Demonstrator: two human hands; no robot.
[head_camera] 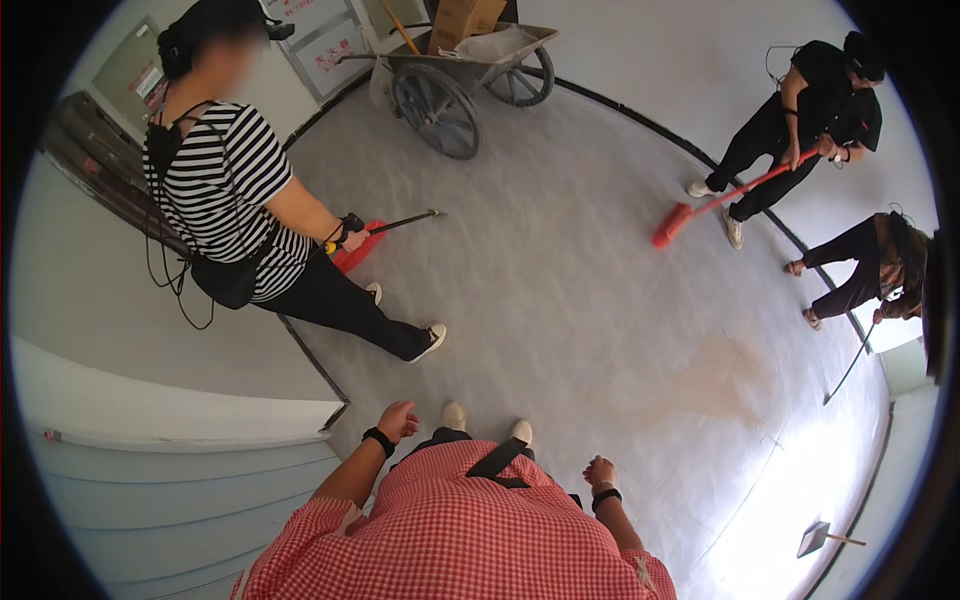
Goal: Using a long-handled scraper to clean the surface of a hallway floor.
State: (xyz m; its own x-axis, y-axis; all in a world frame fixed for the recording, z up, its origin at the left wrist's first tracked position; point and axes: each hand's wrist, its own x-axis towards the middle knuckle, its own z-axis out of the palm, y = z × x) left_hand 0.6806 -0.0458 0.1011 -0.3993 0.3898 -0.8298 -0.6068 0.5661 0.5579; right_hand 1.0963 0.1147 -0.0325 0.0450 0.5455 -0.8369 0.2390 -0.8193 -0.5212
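Note:
My left hand point(397, 421) hangs at my left side above the grey floor point(525, 300), its fingers loosely bent and nothing seen in them. On the other side, my right hand point(599, 471) is held a little out from my body, also without a visible object, its fingers loosely curled. Each wrist has a dark band. Between the hands are my red-and-white checked shirt point(465, 525) with a black strap point(496, 459) across it, and my light shoes point(521, 431). Neither hand touches a tool.
A person in stripes point(225, 165) holds a dark stick point(405, 223) by a red broom head point(356, 251). A wheelbarrow point(480, 64) carries a cardboard box point(465, 26). At right, someone sweeps with a red broom point(675, 223); another holds a thin pole point(851, 364). A dustpan point(813, 539) lies lower right.

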